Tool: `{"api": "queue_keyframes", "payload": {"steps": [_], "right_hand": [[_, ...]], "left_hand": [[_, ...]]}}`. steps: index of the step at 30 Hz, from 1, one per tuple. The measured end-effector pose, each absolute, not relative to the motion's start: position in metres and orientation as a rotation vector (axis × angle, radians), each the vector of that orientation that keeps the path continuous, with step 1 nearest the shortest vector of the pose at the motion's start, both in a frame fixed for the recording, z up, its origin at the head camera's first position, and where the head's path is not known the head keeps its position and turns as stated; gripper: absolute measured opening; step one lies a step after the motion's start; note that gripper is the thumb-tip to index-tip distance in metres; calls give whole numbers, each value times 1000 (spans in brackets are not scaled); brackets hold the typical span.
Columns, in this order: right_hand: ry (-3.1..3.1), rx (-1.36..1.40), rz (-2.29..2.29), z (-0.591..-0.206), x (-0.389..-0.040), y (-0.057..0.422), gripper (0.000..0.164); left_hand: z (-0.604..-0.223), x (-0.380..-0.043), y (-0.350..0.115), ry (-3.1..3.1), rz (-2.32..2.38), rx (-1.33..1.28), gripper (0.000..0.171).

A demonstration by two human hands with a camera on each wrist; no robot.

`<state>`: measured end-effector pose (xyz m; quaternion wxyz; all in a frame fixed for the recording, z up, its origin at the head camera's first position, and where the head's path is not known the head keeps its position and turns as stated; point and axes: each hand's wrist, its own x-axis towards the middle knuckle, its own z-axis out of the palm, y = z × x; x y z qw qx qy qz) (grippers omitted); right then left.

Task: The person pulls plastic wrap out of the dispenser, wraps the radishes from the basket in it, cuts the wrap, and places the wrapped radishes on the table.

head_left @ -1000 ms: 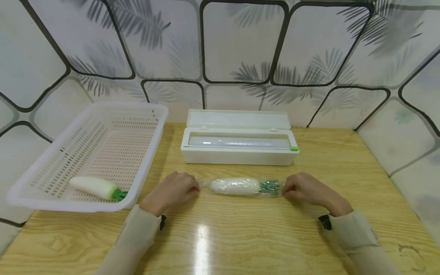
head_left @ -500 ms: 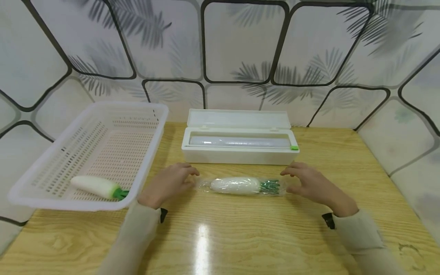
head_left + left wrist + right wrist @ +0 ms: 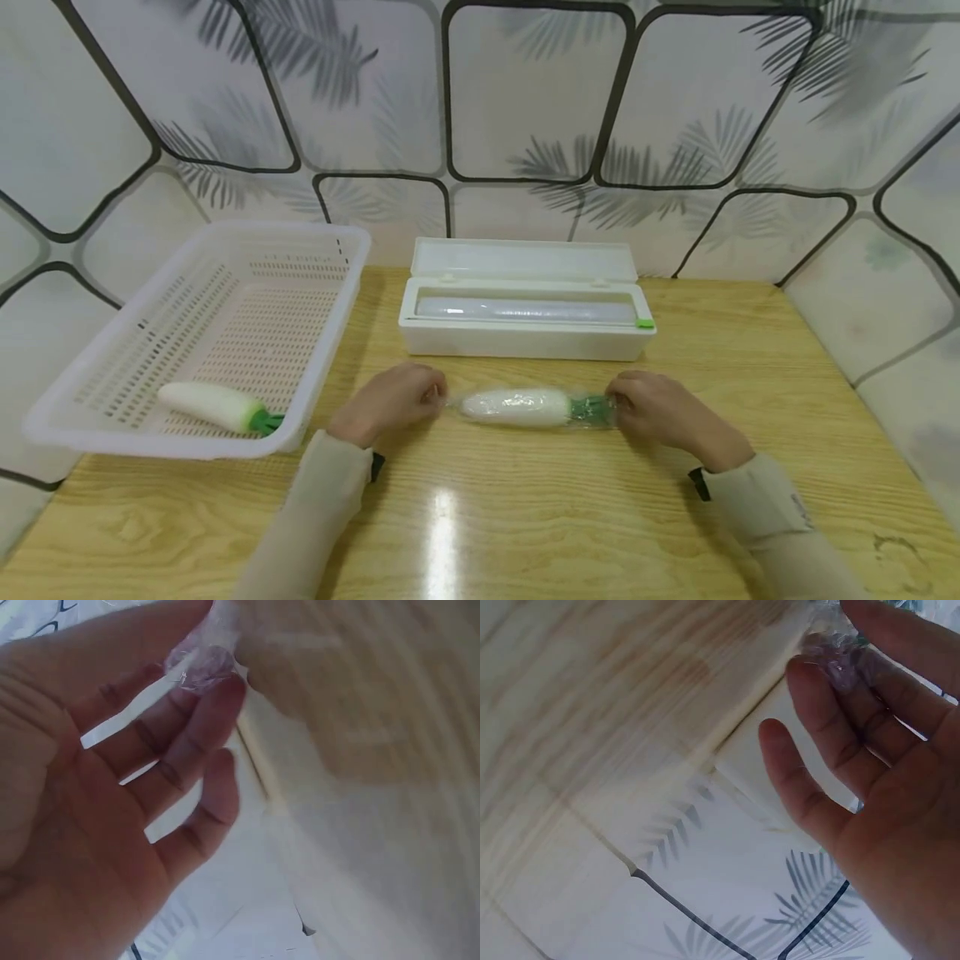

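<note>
A white radish (image 3: 517, 407) with a green top lies on the table, wrapped in clear plastic film. My left hand (image 3: 396, 402) pinches the film's twisted end at the radish's root side; the left wrist view shows the crumpled film (image 3: 201, 666) between thumb and fingers. At the leafy end my right hand (image 3: 670, 415) pinches the other film end, and in the right wrist view that bunched film (image 3: 836, 656) sits at the fingertips. Behind the radish stands a white cling film box (image 3: 527, 340), lid raised, with a film roll (image 3: 525, 310) inside.
On the left stands a white plastic basket (image 3: 318, 367) with slotted walls. One unwrapped white radish (image 3: 210, 405) lies in its near part. A patterned wall covering (image 3: 536, 92) rises behind the wooden table (image 3: 570, 517).
Both hands held the film ends, then loosened their fingers and moved slightly apart from them. Now they have come back inward and pinch the ends again. The wrapped radish has barely moved.
</note>
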<state>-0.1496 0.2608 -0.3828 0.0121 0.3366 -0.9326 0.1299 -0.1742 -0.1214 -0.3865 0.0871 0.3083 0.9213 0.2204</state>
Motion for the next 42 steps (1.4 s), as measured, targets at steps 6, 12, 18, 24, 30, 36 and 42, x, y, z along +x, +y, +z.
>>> {"api": "queue_keyframes", "payload": {"steps": [6,12,18,24,30,36,42], "right_hand": [[-2831,1009,475,-374,-150,262,17],[-2787,1022,524,-374,-148,264,21],[-2866,1131,788,-375,-149,272,18],[-3030,1055,1123,-371,-151,279,17],[-3018,1002,1128,-372,-152,275,5],[-2884,958,1180,-372,-151,270,19],[-2835,1030,1187,-376,-152,271,21]], "left_hand": [[-386,-173,-121,2872,610,1001,6],[-385,-173,-121,2905,610,1055,9],[-385,-175,-124,2758,737,963,12],[-384,-177,-125,2630,907,898,15],[-387,-179,-121,2677,929,952,15],[-386,-177,-118,2726,904,920,5],[-387,-179,-119,2690,921,922,5]]}}
